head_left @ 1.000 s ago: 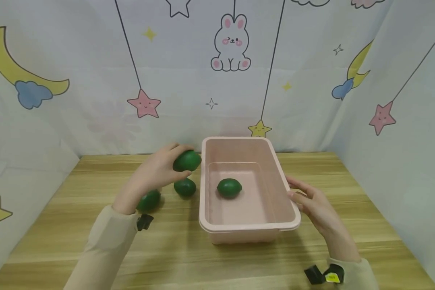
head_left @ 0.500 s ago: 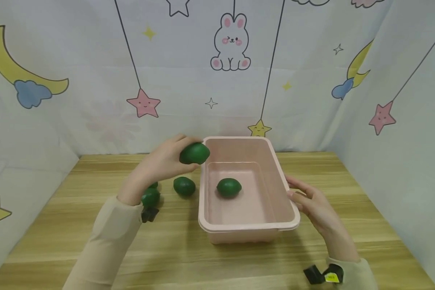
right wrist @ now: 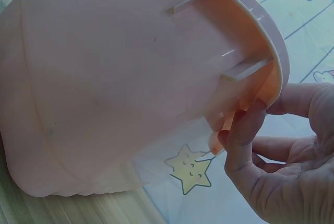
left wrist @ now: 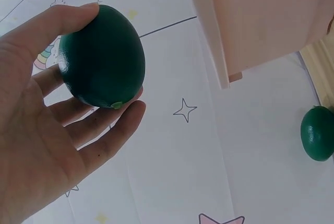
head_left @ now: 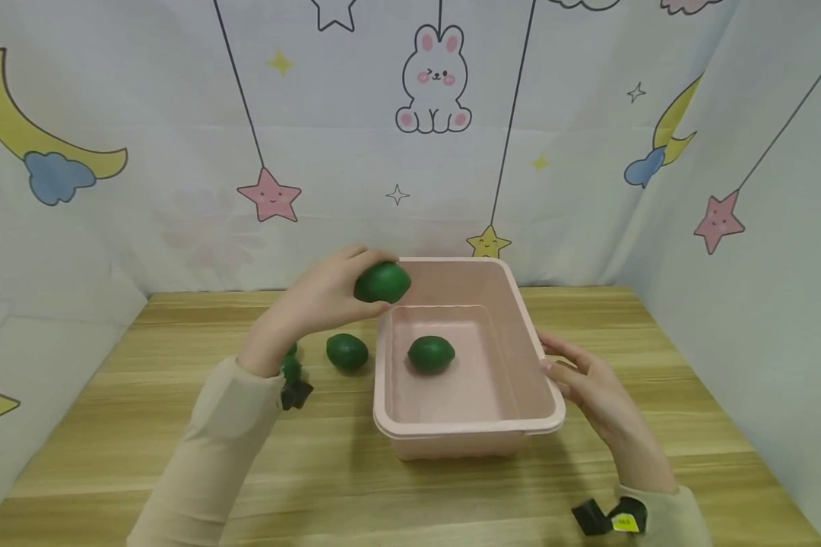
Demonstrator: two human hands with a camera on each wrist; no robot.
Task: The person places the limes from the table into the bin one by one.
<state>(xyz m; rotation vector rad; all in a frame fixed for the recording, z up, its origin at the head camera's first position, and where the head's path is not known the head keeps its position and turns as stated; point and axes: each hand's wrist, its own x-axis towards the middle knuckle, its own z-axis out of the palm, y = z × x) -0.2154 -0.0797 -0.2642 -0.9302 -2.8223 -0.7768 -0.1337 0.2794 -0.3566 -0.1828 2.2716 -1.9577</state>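
My left hand [head_left: 323,295] holds a green lime [head_left: 383,282] above the left rim of a pink plastic bin [head_left: 468,430]. In the left wrist view the thumb and fingers curl round the held lime [left wrist: 104,59]. A second lime [head_left: 431,355] lies on the floor of the bin. Left of the bin, another lime [head_left: 347,352] rests on the table. More limes [head_left: 290,369] are partly hidden behind my left wrist. My right hand [head_left: 598,391] pinches the bin's right rim; in the right wrist view its thumb and fingers meet at the rim's edge [right wrist: 276,72].
The bin stands on a wood-grain table [head_left: 315,486]. A white printed curtain [head_left: 342,152] hangs behind the table and along both sides, close to the bin's far end.
My left hand has moved right and slightly up with the lime, from beside the bin to over its left rim. The right hand stays at the bin's right rim.
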